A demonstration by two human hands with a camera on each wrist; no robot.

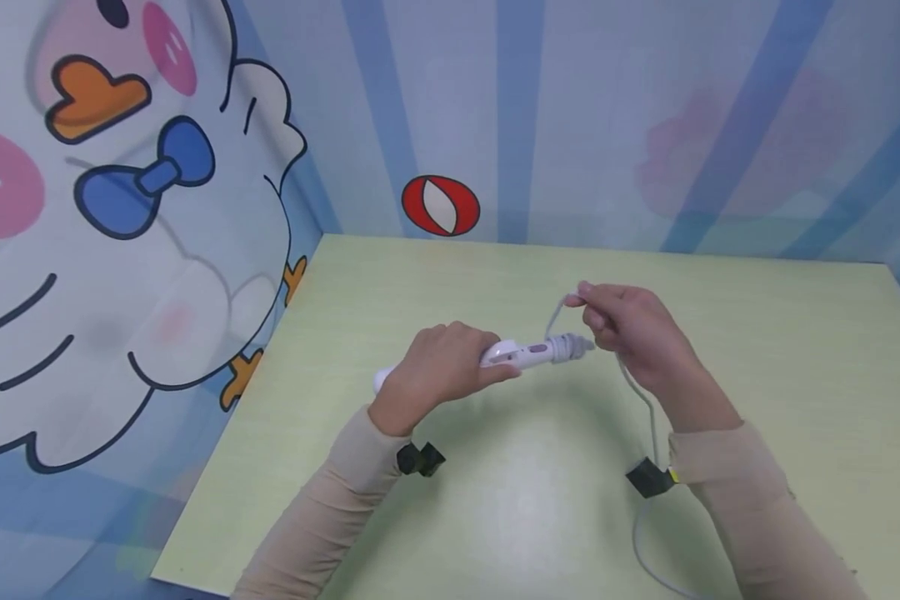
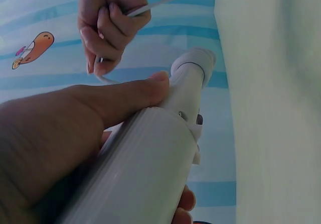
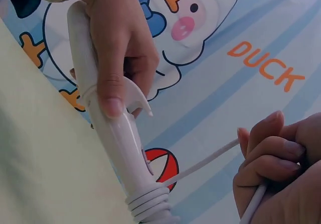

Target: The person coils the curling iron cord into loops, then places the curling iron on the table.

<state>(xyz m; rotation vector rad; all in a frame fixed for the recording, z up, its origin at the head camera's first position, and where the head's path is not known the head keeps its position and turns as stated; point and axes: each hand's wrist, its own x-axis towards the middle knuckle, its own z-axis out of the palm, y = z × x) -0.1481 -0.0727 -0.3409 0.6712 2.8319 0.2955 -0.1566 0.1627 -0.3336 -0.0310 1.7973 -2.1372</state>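
Winding or unwinding appears in hand. The left grip clasps the white plastic wand-shaped appliance above the pale-green table; the right grip pinches the thin white cord beside the appliance. The next pass calls for even tension, clear of the black block right of the appliance.

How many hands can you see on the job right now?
2: the left hand grips the white wand; the right hand, clear of the wand, holds its cord.
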